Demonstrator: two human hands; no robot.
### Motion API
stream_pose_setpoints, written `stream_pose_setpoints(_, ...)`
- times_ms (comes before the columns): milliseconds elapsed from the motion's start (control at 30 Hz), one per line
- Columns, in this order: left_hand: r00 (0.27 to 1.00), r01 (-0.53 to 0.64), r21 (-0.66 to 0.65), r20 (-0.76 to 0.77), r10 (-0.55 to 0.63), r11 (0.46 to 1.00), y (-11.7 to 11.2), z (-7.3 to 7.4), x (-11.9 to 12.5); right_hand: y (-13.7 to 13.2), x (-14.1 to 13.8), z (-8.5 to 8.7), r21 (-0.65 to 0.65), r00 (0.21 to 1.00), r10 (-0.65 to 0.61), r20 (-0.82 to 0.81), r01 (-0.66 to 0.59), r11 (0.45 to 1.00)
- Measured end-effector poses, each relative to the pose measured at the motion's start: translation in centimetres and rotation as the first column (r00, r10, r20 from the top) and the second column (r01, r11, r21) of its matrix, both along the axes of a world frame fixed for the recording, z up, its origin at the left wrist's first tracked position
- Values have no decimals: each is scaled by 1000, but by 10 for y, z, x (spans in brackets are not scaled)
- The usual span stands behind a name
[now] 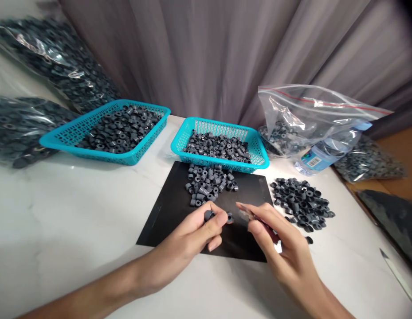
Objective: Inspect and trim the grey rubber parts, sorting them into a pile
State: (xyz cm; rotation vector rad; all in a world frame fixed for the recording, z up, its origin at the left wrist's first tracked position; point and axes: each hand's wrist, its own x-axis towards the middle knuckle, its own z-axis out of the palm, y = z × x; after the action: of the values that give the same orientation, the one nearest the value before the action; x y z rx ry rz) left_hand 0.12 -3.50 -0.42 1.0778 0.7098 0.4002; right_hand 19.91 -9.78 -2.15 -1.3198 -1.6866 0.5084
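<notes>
My left hand pinches a small dark grey ring-shaped part between thumb and fingers, above a black mat. My right hand is closed around a thin tool whose tip points left toward another grey ring lying on the mat. A loose pile of the same grey rings sits at the mat's far edge, just beyond my fingers.
Two turquoise baskets hold grey rings. Another ring pile lies right of the mat. A clear zip bag, a water bottle and more bags of rings stand around. A blade lies at right.
</notes>
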Motion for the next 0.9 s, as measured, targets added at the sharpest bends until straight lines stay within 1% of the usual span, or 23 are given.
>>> stream_pose_setpoints(167, 999, -31, -22, 34, 32, 999, 0, 3, -1, -1, 1, -6, 203, 988, -37, 151, 6, 979)
stream_pose_setpoints(333, 997, -40, -51, 66, 43, 998, -1, 3, -2, -1, 1, -11, 332, 962, -95, 257, 4, 943)
stream_pose_setpoints(433, 995, -41, -65, 86, 47, 997, -2, 2, -1, -1, 2, -13, 356, 949, -119, 291, 9, 935)
stream_pose_setpoints(567, 994, -37, -75, 96, 44, 997, -3, 0, -1, -1, 3, -16, 357, 939, -118, 324, -6, 934)
stream_pose_setpoints(900, 999, -31, -18, 40, 31, 999, -3, -2, -2, -1, 4, -15, 362, 929, -119, 351, -17, 932)
